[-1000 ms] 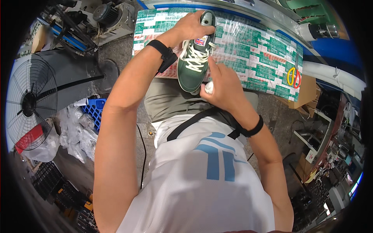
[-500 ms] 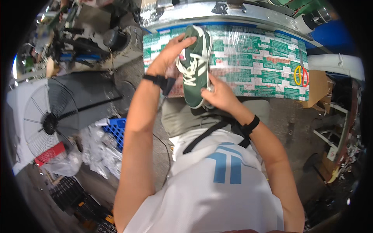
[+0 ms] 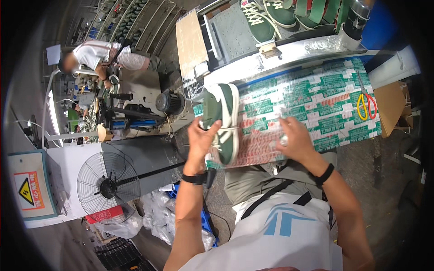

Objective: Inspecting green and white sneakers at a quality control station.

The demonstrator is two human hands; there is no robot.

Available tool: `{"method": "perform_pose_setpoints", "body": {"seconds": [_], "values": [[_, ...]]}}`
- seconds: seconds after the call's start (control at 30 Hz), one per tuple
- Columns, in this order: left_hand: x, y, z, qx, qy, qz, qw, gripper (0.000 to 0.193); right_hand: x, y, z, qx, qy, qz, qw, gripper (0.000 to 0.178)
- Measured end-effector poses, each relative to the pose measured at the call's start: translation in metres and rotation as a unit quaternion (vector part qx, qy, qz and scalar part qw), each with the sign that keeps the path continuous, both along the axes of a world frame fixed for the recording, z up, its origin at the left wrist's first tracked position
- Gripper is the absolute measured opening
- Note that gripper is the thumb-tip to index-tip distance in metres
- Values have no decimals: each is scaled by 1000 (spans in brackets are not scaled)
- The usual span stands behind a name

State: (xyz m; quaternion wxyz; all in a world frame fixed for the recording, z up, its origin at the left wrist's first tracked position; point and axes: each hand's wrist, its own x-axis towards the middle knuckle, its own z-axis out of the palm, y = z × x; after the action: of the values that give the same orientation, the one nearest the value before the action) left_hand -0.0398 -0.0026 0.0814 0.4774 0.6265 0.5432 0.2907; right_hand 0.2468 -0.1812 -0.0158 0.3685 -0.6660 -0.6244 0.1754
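Note:
A green sneaker [image 3: 229,119] with white stripes, a white sole edge and pale laces is at the left end of the work surface [image 3: 271,153]. My left hand [image 3: 202,137] grips it from the left side, thumb across the upper. The shoe stands tilted, its side turned up toward me. To its right, apart from it, my right hand [image 3: 296,141] hovers over the surface with curled fingers. Something small and pale shows at those fingers; its kind is too small to tell. Scissors [image 3: 366,106] with a yellow and a red handle lie at the surface's right end.
Beyond the surface, a conveyor [image 3: 230,38] carries several green shoes [image 3: 262,27]. A dark bottle [image 3: 356,20] stands at the far right. Left are a fan [image 3: 108,187], a motor [image 3: 169,103] and another person [image 3: 101,54] at work. A cardboard box [image 3: 389,108] stands right.
My view has swung left, bringing the conveyor and another person into sight. My right hand has come off the sneaker and moved right; the left still holds the shoe, now turned more on its side.

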Motion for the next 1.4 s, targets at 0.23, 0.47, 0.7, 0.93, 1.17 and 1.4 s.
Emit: {"method": "perform_pose_setpoints", "body": {"seconds": [0.23,0.47,0.7,0.93,1.17,1.4], "values": [[47,197,77,302,314,-125,891,64,66,-20,-39,18,-156,-49,986,58],[93,327,46,276,506,-46,816,66,69,-18,-51,54,-130,-29,990,50],[314,280,-14,84,238,-183,950,106,81,-20,-47,31,-128,-38,990,45],[381,339,-68,-102,80,-64,989,67,77,-16,-46,25,-110,-33,993,45],[320,331,-8,-149,-105,-88,979,57,78,-12,-46,64,-122,-43,990,39],[174,183,64,12,-32,-15,999,44,75,-22,-52,73,-106,-33,991,44]]}}
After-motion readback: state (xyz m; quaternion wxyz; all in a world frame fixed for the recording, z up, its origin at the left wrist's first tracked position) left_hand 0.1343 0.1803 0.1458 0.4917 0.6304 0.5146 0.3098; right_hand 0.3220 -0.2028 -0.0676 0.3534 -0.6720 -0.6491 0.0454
